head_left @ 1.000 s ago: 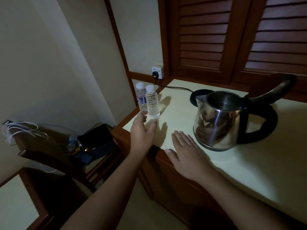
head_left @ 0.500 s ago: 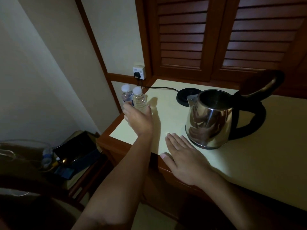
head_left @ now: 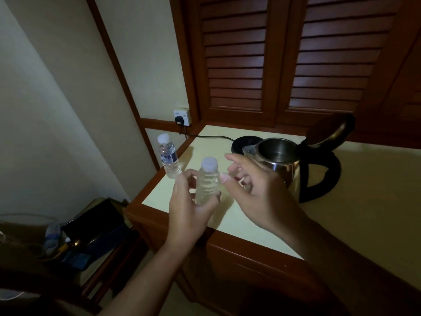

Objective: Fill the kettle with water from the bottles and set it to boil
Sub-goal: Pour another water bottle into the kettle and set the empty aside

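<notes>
- Left hand [head_left: 189,208] grips 1 capped bottle [head_left: 207,183] upright above the counter [head_left: 364,201].
- Right hand [head_left: 257,190], fingers loosely spread, holds nothing.
- Kettle [head_left: 287,165]: lid raised.

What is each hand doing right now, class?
Left hand: grips the capped bottle.
Right hand: open, fingers spread, holding nothing.
</notes>
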The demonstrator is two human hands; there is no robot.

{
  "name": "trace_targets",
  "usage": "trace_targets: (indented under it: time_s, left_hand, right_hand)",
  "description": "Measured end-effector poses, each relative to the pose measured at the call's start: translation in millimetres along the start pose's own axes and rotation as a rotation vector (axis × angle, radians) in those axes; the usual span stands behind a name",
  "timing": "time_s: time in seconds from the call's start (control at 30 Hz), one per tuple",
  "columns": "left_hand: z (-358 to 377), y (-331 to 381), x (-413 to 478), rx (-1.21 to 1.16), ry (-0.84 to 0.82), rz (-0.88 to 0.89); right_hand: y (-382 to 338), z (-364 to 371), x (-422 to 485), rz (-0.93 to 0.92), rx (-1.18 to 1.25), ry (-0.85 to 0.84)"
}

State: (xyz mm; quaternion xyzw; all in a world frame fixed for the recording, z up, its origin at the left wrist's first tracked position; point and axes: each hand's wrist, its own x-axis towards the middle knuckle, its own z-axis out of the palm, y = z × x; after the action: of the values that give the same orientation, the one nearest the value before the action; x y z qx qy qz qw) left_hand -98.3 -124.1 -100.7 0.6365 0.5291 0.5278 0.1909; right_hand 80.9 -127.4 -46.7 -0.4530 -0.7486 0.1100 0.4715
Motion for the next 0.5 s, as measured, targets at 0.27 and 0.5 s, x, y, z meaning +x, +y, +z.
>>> trace_targets:
  time_s: [0.27,0.5]
  left_hand:
    - [-6,34,-5,0.017,-0.207,0.098]
    - [-12,59,-3,-0.239,-0.453,0.043]
  right_hand:
    - [-19,-39,33,-0.076,-0.21,-0.128]
    - [-31,-90,39,-0.206,-0.218,-0.367]
